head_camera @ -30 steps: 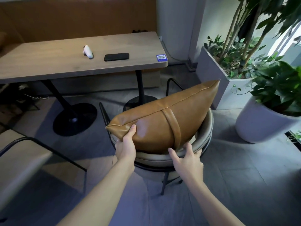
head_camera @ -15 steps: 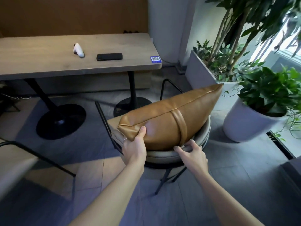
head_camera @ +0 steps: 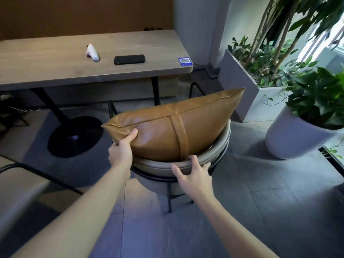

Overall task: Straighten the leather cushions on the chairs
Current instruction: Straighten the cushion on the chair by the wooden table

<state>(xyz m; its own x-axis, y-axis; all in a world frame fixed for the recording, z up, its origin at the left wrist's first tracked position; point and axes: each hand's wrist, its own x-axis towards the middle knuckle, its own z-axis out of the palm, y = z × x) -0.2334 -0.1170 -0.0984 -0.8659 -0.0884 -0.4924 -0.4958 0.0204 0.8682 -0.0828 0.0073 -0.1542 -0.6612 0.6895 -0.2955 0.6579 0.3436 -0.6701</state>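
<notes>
Grey-tiled floor (head_camera: pixel 260 211): left hand (head_camera: pixel 121 151) pinches the tan leather cushion (head_camera: pixel 173 127); right hand (head_camera: pixel 193 175), fingers spread, steadies the round grey chair (head_camera: pixel 160 165). Level the cushion's seam.

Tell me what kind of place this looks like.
Probably a cafe or lounge seating area: a table with a QR code sticker on its corner, a wall bench behind it, and big potted plants beside the chair.

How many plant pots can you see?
2. A tall grey planter stands by the wall, right of the cushion's raised corner; a round white pot sits nearer, at the right edge. Others may be hidden.
</notes>
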